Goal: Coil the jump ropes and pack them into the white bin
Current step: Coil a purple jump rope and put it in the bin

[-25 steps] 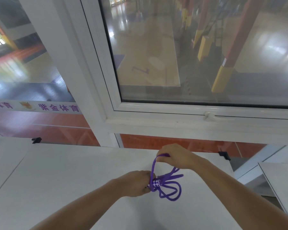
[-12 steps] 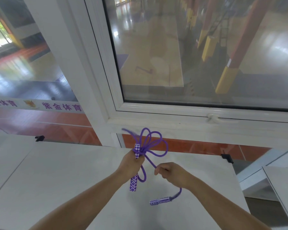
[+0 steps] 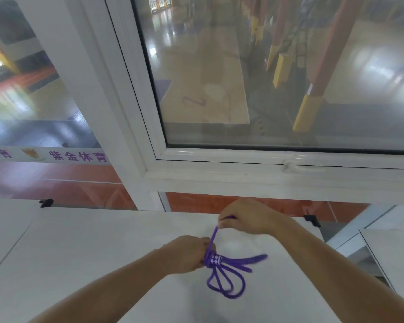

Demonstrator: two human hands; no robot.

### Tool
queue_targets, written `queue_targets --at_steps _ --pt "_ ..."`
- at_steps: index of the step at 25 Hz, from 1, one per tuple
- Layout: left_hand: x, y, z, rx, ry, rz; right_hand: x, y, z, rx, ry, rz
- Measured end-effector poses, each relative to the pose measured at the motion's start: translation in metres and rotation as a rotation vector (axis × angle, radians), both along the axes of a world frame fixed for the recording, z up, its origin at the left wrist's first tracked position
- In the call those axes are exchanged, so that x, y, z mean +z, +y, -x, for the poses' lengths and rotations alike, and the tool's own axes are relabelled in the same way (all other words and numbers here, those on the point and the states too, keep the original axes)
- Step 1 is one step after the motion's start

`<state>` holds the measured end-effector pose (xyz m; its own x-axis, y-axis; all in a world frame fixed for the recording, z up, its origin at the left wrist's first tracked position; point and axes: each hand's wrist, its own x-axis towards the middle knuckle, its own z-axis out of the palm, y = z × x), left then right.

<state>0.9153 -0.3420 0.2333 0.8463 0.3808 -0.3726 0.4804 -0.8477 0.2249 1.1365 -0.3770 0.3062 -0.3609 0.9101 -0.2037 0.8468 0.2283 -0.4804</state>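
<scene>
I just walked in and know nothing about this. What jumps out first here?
The purple jump rope over the white table, its loops bunched at the left hand, which grips them. The right hand, just above, pinches a strand pulled up from the bundle. Behind them, a big white-framed window overlooks a glossy sports hall.

The left hand (image 3: pixel 189 254) hides most of the jump rope (image 3: pixel 226 273) handle; the loops toward 3 o'clock look motion-blurred; the rope's end vanishes inside the right hand (image 3: pixel 245 217).

White banner (image 3: pixel 56 156) reads "紫金体育" in purple.
</scene>
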Motion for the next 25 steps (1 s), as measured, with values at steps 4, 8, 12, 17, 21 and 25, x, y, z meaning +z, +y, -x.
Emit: queue_targets --at_steps 4,8,12,17,21,25 --pt "0.035 -0.007 0.003 0.323 -0.408 0.277 -0.023 -0.003 -0.03 -0.157 0.324 0.113" --pt "0.046 -0.002 -0.008 0.734 -0.636 0.372 -0.069 -0.021 -0.033 -0.243 0.543 0.12" --pt "0.037 0.012 -0.021 1.038 -0.684 0.541 -0.068 -0.02 -0.001 -0.412 0.55 0.305" --pt "0.014 0.035 -0.009 0.816 -0.306 0.108 -0.047 -0.027 0.007 -0.183 0.154 0.243" --pt "0.009 0.023 -0.011 0.401 0.183 -0.141 -0.016 -0.019 0.009 0.082 -0.097 0.097" --pt "0.03 0.006 -0.022 -0.074 0.148 -0.221 0.009 0.0 0.004 0.087 -0.017 0.149"
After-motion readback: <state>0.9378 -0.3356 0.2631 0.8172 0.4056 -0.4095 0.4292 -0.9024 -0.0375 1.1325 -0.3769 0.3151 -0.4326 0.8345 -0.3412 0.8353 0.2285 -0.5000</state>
